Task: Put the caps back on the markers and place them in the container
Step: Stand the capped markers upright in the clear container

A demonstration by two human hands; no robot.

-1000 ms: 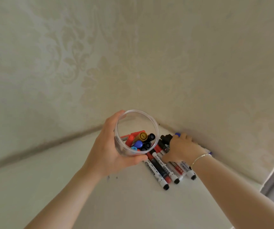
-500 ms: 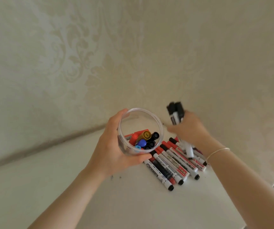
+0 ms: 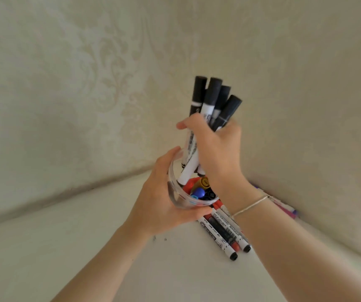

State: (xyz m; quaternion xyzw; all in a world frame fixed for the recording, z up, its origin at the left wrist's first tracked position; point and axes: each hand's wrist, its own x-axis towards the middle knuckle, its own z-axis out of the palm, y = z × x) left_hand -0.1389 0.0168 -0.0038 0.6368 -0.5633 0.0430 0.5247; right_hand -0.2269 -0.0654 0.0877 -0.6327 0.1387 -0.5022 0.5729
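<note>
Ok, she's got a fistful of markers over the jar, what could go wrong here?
The right hand grips several black-capped markers at once, splayed; one may miss the clear container or slip out. The container, held by the left hand, already holds markers, so the bundle may jam.

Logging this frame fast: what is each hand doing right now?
Left hand: grip closed round the clear container.
Right hand: grip closed round a bundle of black-capped markers, lower ends entering the container.
</note>
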